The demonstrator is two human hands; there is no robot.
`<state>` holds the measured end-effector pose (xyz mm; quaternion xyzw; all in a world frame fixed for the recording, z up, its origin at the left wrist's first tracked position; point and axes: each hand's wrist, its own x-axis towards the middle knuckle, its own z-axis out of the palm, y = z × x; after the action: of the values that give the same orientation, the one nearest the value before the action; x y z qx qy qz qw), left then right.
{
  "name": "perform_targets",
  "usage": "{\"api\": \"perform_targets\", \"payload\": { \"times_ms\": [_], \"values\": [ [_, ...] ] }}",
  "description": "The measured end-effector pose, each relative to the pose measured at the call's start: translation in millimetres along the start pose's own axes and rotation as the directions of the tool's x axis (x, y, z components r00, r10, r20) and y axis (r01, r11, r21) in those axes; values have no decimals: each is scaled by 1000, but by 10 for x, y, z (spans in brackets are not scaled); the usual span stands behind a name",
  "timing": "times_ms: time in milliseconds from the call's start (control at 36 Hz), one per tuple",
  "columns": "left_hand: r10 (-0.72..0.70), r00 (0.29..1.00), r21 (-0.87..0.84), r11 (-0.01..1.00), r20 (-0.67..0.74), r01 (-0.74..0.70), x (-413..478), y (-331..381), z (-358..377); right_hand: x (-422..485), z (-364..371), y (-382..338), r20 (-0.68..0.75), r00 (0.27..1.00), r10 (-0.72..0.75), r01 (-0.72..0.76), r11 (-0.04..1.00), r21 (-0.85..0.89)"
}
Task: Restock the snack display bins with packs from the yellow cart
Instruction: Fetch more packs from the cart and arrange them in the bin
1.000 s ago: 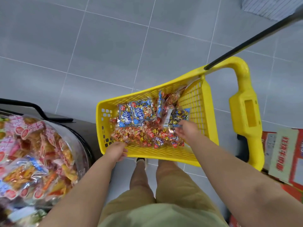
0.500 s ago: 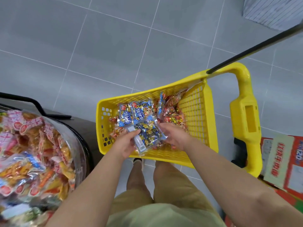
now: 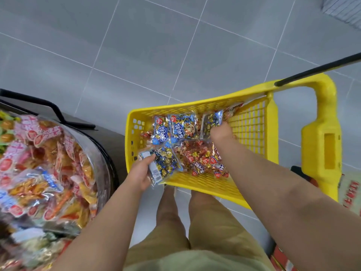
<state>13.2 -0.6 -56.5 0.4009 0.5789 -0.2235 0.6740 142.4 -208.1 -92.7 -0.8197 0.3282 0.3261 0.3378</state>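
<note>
The yellow cart (image 3: 252, 122) stands on the floor ahead of me, with several snack packs in its basket. My left hand (image 3: 139, 174) grips a clear pack of blue and gold candies (image 3: 166, 163) at the basket's near left corner. My right hand (image 3: 220, 133) reaches deeper into the basket and grips the lower edge of another blue and gold pack (image 3: 211, 122) standing at the back. Two blue packs (image 3: 175, 127) lie at the back left, and red packs (image 3: 203, 160) cover the middle. A round clear display bin (image 3: 101, 165) full of snack packs sits at my left.
Grey floor tiles spread beyond the cart. The cart's tall yellow handle post (image 3: 324, 145) rises at the right, with a black bar (image 3: 316, 70) slanting off its top. Red and white cartons (image 3: 351, 192) stand at the far right. A black rail (image 3: 48, 106) runs behind the bin.
My left hand has taken over the blue and gold pack alone. My right hand has let it go and moved to the back of the basket, onto another pack.
</note>
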Motion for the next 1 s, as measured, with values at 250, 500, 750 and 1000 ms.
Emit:
{"api": "perform_targets", "payload": {
  "times_ms": [250,500,750,1000],
  "values": [
    [23,1000,63,998,7,-23,-69,97,75,-682,-143,235,123,992,-19,-12,970,244],
    [76,977,112,989,198,-100,-122,88,23,-999,333,155,575,800,-172,168,984,60],
    [34,999,-130,991,-3,-34,68,61,-348,-480,655,28,265,959,-100,92,995,42],
    [8,1000,-164,986,-6,-8,213,64,-560,110,846,-107,122,992,-30,46,990,-130]
  ]
}}
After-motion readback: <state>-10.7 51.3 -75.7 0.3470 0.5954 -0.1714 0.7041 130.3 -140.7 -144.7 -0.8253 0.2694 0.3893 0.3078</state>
